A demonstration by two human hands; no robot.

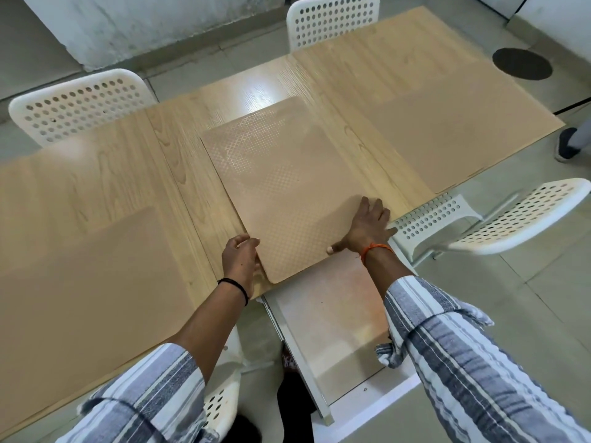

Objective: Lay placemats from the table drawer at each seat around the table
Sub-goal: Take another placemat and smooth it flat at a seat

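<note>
A tan placemat (281,183) with a dotted texture lies on the middle of the wooden table (179,139), its near corner hanging over the edge. My left hand (240,260) grips the mat's near left edge. My right hand (367,228) lies flat on its near right corner, fingers spread. Below the table edge the drawer (332,318) stands pulled out, its pale bottom showing. Another placemat (89,282) lies on the table at the left, and one more placemat (454,139) at the right.
White perforated chairs stand around the table: a chair (83,103) at the far left, a chair (329,20) at the far middle, a chair (479,215) at the near right. A round dark floor cover (521,63) lies far right. Someone's shoe (567,143) shows at the right edge.
</note>
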